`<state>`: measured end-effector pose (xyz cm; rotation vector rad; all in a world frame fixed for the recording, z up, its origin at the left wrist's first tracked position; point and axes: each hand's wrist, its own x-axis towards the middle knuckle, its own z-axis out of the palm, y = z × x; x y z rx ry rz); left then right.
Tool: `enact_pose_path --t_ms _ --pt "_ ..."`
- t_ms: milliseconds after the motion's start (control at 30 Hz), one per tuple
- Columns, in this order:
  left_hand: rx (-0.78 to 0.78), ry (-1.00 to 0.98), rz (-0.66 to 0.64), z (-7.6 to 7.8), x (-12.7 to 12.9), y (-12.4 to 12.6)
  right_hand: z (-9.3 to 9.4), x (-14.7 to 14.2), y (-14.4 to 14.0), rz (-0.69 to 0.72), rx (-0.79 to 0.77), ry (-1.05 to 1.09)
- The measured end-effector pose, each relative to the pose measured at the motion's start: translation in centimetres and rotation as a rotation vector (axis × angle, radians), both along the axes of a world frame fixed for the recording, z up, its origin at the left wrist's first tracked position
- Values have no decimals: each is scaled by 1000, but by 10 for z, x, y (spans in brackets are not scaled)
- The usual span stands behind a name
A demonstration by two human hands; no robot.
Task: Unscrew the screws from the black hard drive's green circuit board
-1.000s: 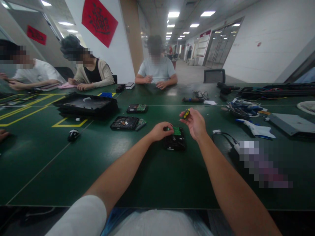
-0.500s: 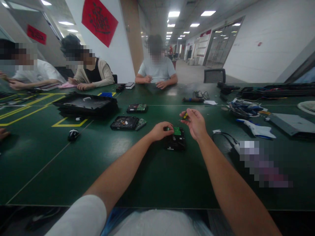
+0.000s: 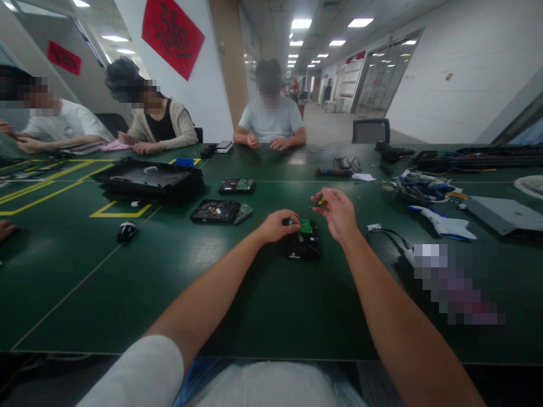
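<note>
A black hard drive [image 3: 302, 247] with a green circuit board [image 3: 306, 226] facing up lies on the green table in front of me. Curled over its far left side, my left hand [image 3: 278, 226] has thumb and fingers closed against the drive at the board's edge. My right hand [image 3: 338, 213] is raised just right of the drive, its fingers closed round a small screwdriver [image 3: 321, 200] with yellow and black on the handle. Most of the screwdriver is hidden by the fingers, and its tip is apart from the board.
To the left are two more hard drives [image 3: 214, 211] [image 3: 232, 185], a loose circuit board [image 3: 243, 213], a mouse [image 3: 126, 231] and a black tray [image 3: 148, 178]. On the right lie a cable [image 3: 392, 234], gloves [image 3: 443, 221] and a grey metal case [image 3: 504, 213]. Several people sit across the table.
Both hands stay almost where they were, at the hard drive and beside it. The right hand's fingers and the screwdriver have shifted very slightly. The view has moved a touch.
</note>
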<state>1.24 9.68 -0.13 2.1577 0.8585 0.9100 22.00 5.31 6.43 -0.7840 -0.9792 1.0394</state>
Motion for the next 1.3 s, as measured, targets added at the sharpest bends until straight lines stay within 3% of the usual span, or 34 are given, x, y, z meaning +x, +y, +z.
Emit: enact_pose_path --t_ms 200,467,700,1033,1300 --pt "9 0 0 0 0 0 -3 3 2 60 -15 51" --pt "19 3 -7 0 1 0 1 0 -1 -6 8 -24" --pt "11 -4 -1 1 0 -1 -4 2 3 44 -3 64" --pt "26 -3 -15 0 0 1 2 -3 -3 -10 21 -38" --pt "30 8 -7 0 -1 1 0 -1 -1 57 2 50"
